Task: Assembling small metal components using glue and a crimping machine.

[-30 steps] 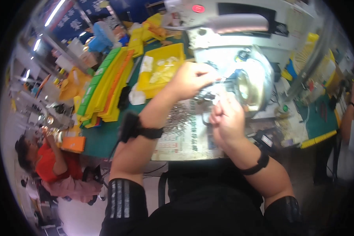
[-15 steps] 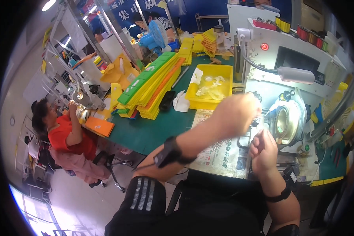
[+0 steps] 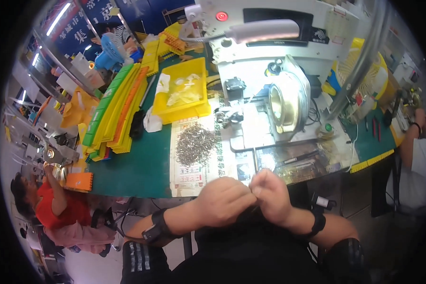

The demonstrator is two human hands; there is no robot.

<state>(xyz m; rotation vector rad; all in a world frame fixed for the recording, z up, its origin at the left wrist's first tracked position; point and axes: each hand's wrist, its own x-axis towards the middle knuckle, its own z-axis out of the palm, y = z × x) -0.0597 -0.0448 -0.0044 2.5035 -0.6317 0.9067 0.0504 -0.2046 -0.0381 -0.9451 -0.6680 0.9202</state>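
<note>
My left hand (image 3: 225, 202) and my right hand (image 3: 272, 196) meet in front of my body, just off the near table edge. Both have their fingers pinched, the tips touching or almost touching. Whatever lies between them is too small or too hidden to name. Beyond my left hand, a pile of small metal pieces (image 3: 195, 146) lies on a printed paper sheet (image 3: 188, 177). Past my right hand stands a white machine (image 3: 251, 57) with a brightly lit round metal ring (image 3: 278, 109). A thin dark rod (image 3: 254, 161) points from the machine's base toward my hands.
A yellow bin (image 3: 182, 112) holds pale crumpled scraps. Left of it are stacked green, yellow and orange strips (image 3: 116, 109) and a white tissue (image 3: 152, 121). A tubular lamp (image 3: 265, 31) crosses the machine. Co-workers sit at left, in a red top (image 3: 61, 196), and far right.
My left hand has drawn back from the machine to meet my right hand close to my body. The view has swung right and down, revealing the metal pile my left arm was covering.
</note>
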